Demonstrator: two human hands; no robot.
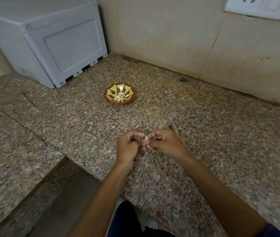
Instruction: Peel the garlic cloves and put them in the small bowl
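Observation:
A small bowl (109,98), red-brown with a yellow-green pattern, stands on the speckled granite counter (204,127). Several peeled pale garlic cloves (120,97) lie in it. Nearer to me, above the counter, my left hand (129,147) and my right hand (163,142) meet fingertip to fingertip. Between them they pinch one small garlic clove (146,140) with whitish skin; most of it is hidden by the fingers. Both hands are well in front of the bowl.
A large grey plastic box (50,40) stands at the back left against the wall. Beige wall tiles (170,31) run behind the counter, with a white socket plate (262,6) at top right. The counter edge drops off at lower left.

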